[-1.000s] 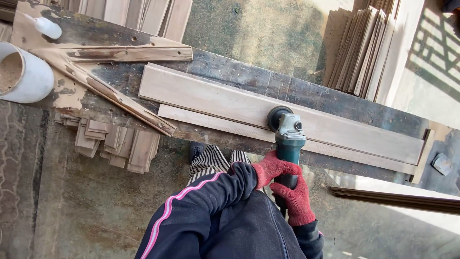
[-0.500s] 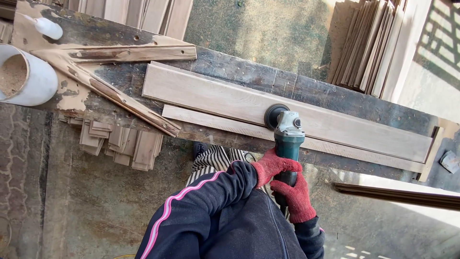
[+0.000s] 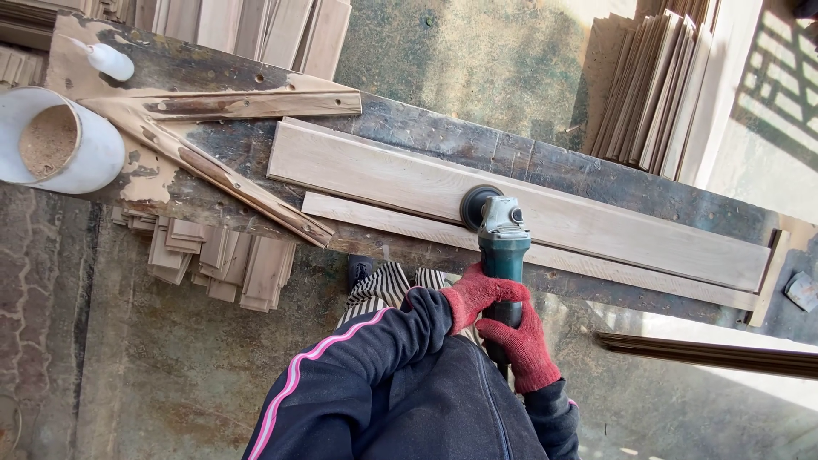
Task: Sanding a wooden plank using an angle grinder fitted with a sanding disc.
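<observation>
Head view: left hand (image 3: 475,296) and right hand (image 3: 521,345), fingers closed, grip angle grinder (image 3: 500,240) on long board (image 3: 596,223).

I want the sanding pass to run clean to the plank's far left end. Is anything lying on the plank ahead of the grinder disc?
Nothing visible does. The long plank is bare from the grinder disc to its left end. The angled scrap strip lies beside that end, on the bench.

One head-worn camera looks steeply down from close above the person's chest, facing twelve o'clock across the tabletop (image 3: 545,166) running from ten to four o'clock.
</observation>
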